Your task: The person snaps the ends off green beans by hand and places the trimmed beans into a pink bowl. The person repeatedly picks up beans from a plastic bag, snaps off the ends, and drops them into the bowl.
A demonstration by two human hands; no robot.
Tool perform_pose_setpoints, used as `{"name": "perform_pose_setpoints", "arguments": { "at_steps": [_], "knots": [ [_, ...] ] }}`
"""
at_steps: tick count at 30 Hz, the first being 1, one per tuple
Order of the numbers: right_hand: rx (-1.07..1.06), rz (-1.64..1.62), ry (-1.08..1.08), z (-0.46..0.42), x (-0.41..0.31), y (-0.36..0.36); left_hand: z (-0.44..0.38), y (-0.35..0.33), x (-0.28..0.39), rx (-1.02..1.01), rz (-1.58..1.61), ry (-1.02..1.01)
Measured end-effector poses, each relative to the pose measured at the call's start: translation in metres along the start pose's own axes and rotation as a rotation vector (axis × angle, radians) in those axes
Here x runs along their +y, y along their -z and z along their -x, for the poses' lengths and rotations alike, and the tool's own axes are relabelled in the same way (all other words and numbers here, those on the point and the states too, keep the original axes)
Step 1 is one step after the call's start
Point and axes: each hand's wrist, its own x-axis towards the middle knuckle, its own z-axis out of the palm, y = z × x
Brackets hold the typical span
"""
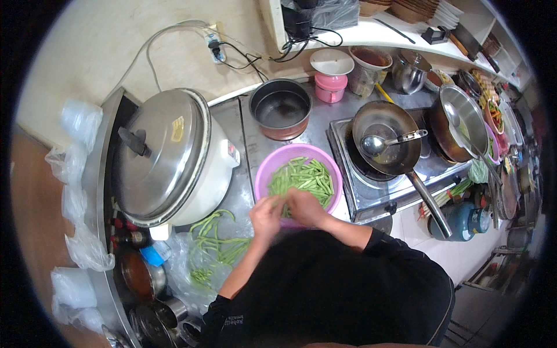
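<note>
A pink plastic colander (262, 174) stands before me, filled with short pieces of green bean (307, 178). Over its near rim, my left hand (266, 216) and my right hand (304, 208) meet with fingertips pinched close together. They grip a green bean, mostly hidden by the fingers and blurred. Long whole green beans (217, 239) lie left of my left forearm, partly on a clear plastic bag (180, 261). A small bunch of bean ends or short beans (201, 276) rests on that bag.
A large lidded cooker (169, 152) stands at left, a dark pot (280, 108) behind the colander. On the gas stove (361, 195) at right sits a wok (387, 117) holding a ladle (374, 145); its handle juts toward me. A steel pot (457, 126) stands beyond it.
</note>
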Motion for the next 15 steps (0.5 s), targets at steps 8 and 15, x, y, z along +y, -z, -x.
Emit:
{"name": "perform_pose_setpoints", "arguments": {
  "at_steps": [8,15],
  "knots": [
    [0.055,0.189,0.105,-0.013,0.014,0.046,0.011,-0.010,-0.031,-0.165,0.038,0.247],
    [-0.001,0.155,0.211,-0.001,-0.030,0.055,0.101,0.078,-0.074,0.076,-0.367,0.393]
  ]
}}
